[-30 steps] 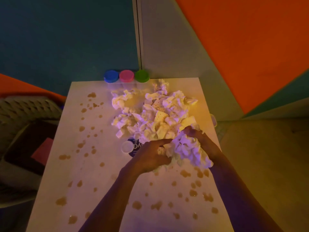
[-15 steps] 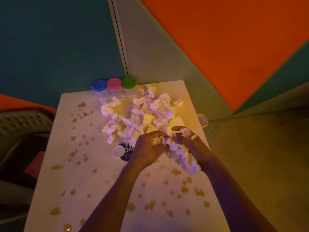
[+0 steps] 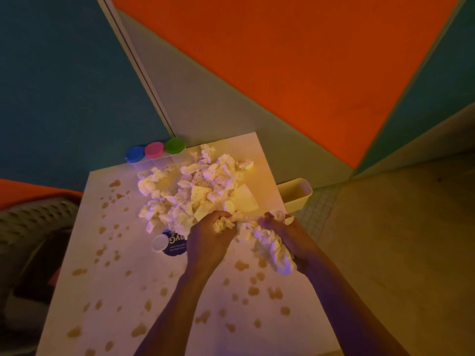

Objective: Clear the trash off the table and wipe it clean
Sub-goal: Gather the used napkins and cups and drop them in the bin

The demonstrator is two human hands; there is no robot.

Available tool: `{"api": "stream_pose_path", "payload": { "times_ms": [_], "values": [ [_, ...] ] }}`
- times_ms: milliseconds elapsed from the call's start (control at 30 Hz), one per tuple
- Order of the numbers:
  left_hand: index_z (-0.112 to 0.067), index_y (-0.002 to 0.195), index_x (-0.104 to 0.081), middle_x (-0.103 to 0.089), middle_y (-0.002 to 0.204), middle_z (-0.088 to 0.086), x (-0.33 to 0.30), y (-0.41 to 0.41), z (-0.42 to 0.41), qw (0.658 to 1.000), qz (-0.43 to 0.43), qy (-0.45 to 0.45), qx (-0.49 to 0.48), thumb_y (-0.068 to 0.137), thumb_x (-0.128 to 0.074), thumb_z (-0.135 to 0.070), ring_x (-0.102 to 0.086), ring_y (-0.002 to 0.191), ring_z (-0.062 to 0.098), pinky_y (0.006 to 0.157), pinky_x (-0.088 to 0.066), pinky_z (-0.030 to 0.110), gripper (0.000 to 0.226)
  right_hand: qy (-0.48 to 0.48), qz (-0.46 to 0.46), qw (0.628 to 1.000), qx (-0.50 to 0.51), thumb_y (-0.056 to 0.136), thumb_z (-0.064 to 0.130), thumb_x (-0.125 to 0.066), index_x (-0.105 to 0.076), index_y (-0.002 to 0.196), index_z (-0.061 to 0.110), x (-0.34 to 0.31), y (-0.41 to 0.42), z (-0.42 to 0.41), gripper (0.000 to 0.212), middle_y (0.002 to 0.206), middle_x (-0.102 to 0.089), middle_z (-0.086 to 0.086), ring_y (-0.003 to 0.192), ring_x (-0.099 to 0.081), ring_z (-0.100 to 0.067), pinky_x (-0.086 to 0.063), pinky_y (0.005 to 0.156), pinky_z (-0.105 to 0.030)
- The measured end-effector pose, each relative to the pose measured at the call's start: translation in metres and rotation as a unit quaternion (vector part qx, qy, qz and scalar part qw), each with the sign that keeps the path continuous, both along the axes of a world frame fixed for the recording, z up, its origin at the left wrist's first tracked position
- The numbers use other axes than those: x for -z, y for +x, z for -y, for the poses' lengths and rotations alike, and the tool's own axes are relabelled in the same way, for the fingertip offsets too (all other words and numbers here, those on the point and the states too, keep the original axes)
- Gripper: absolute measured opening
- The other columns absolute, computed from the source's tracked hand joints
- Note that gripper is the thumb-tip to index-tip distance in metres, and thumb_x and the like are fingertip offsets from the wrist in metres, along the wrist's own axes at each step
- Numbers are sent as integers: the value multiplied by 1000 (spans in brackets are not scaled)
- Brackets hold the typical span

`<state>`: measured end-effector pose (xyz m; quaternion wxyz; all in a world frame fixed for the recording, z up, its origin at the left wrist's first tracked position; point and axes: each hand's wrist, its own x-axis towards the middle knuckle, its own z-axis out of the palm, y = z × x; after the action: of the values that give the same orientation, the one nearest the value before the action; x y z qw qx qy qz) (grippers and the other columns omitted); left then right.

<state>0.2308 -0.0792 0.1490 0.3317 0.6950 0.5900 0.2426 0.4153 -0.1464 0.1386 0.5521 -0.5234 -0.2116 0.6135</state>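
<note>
Both hands work at the near edge of a heap of crumpled paper tissues (image 3: 195, 196) that fills the far right part of the white table (image 3: 123, 291). The left hand (image 3: 209, 240) has its fingers curled round a small wad at the heap's near edge. The right hand (image 3: 285, 235) clutches a longer bunch of tissue (image 3: 273, 249) whose long axis runs from the fingers back toward the person and to the right, along the inside of the wrist, ending above the table's right edge. A dark blue bottle with a white cap (image 3: 171, 244) lies on its side just left of the left hand, cap pointing left. Brown stains (image 3: 241, 265) dot the tabletop on the left and near parts. Three tubs with blue, pink and green lids (image 3: 155, 150) stand in a row at the far edge. A pale rectangular bin (image 3: 295, 195) sits just off the table's right side. Behind are teal, grey and orange wall panels (image 3: 282, 60)
</note>
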Motion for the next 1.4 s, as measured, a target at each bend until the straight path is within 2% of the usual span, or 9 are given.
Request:
{"api": "stream_pose_path", "payload": {
  "times_ms": [100, 267, 500, 700, 833, 1033, 1200, 1300, 1400],
  "values": [
    [-37, 103, -70, -71, 94, -16, 3, 15, 15, 1000, -9, 17, -21, 73, -63, -61, -65, 86, 8, 73, -52, 29, 39, 1, -3, 1000, 24, 77, 22, -74, -55, 104, -15, 2, 21, 12, 49, 88, -57, -20, 77, -53, -28, -46, 60, -31],
    [-36, 103, -69, -71, 95, -13, 13, 45, 43, 998, -22, 0, -55, 78, -73, -42, -65, 89, 12, 74, -50, 30, 26, -30, -36, 999, 26, 92, 8, -62, -62, 102, -9, 8, 54, 32, 19, 75, -61, -14, 48, -50, -13, -41, 42, -19],
    [-30, 108, -69, -70, 111, -10, 24, 71, 62, 998, -24, -12, -65, 79, -74, -34, -63, 98, 12, 85, -52, 34, 29, -82, 4, 996, 25, 85, 15, -68, -59, 91, 6, 27, 78, 46, 15, 62, -61, -9, 50, -54, -24, -42, 53, -33],
    [-32, 102, -67, -72, 92, -10, 37, 75, 58, 998, -13, -28, -58, 78, -74, -40, -66, 87, 15, 76, -53, 33, 26, -137, 29, 990, 28, 80, 22, -70, -65, 81, 9, 37, 82, 45, 14, 66, -58, -12, 61, -53, -26, -42, 58, -36],
    [-33, 102, -67, -72, 94, -14, 45, 79, 51, 999, 13, -14, -48, 79, -72, -40, -66, 87, 13, 76, -54, 31, 25, -160, 57, 985, 10, 84, 21, -69, -63, 71, 12, 39, 89, 38, 16, 61, -55, -7, 46, -49, -16, -41, 44, -24],
    [-31, 105, -75, -76, 95, -15, 55, 91, 43, 998, 57, -3, -36, 79, -58, -50, -70, 85, 4, 74, -54, 23, 36, -140, 61, 988, -18, 86, 27, -74, -64, 84, 11, 45, 105, 29, 19, 69, -62, -11, 67, -57, -26, -44, 51, -27],
    [-21, 75, -64, -67, 67, -2, 55, 104, 40, 996, 60, -13, -67, 80, -62, -41, -64, 68, 18, 58, -40, 22, 21, -155, 68, 985, -40, 90, 15, -68, -63, 83, 11, 48, 116, 17, 9, 62, -61, -4, 46, -53, -12, -43, 42, -21],
    [-13, 79, -64, -66, 75, 10, 57, 121, 39, 995, 51, -11, -82, 79, -62, -41, -60, 74, 26, 61, -40, 25, 28, -152, 78, 984, -42, 90, 13, -67, -68, 79, 9, 56, 132, 12, 11, 66, -64, -7, 50, -59, -13, -47, 46, -22],
    [-17, 93, -72, -74, 87, 0, 56, 145, 43, 993, 51, -15, -103, 76, -61, -46, -68, 82, 22, 71, -52, 30, 35, -157, 57, 985, -52, 89, 15, -68, -72, 89, 2, 59, 156, 10, 14, 71, -66, -12, 51, -60, -15, -47, 46, -23]
  ]
}}
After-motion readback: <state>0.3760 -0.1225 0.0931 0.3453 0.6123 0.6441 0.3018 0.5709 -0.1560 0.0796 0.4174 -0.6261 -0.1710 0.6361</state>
